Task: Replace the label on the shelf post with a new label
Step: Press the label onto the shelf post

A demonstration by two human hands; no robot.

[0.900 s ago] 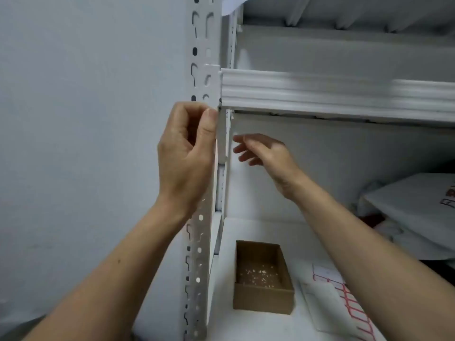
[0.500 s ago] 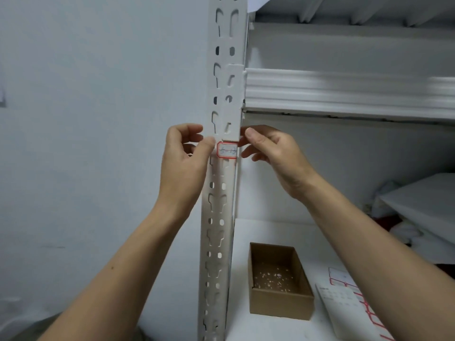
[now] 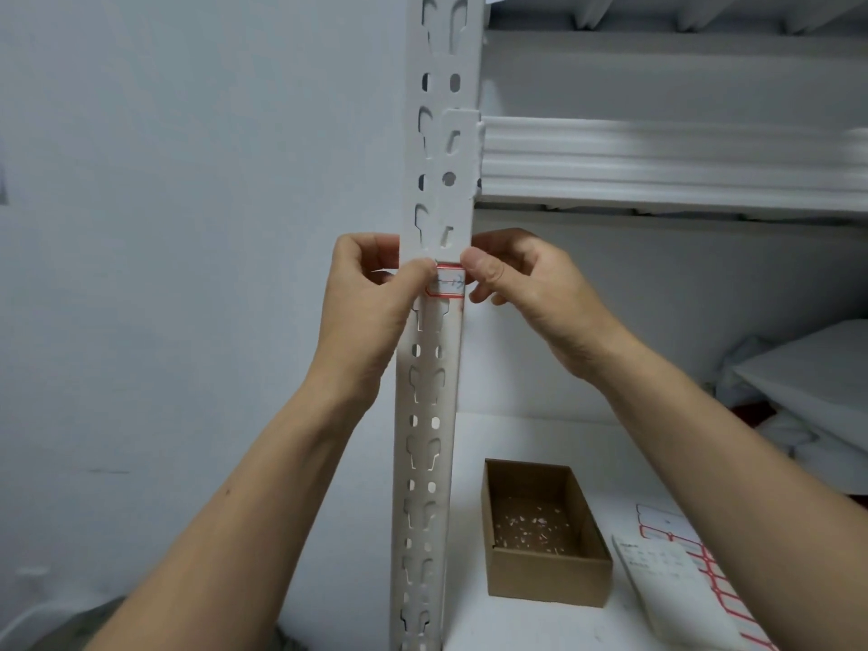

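Clearly, a small white label (image 3: 448, 286) with a red border sits on the front of the post (image 3: 425, 415), a pale metal strip with punched slots. Its handwriting is too blurred to read. The left hand (image 3: 371, 312) pinches the label's left end, and the right hand (image 3: 530, 293) pinches its upper right corner. Below, on the shelf (image 3: 540, 439), lie a brown cardboard box (image 3: 545, 575) holding paper scraps and a sheet (image 3: 704, 570) of red-bordered labels.

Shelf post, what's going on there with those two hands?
A person holds a red-bordered label against the white post. The left hand and right hand each have a thumb on one end of it, fingers curled beside the post. Below, a box of paper scraps and a label sheet lie on the shelf.
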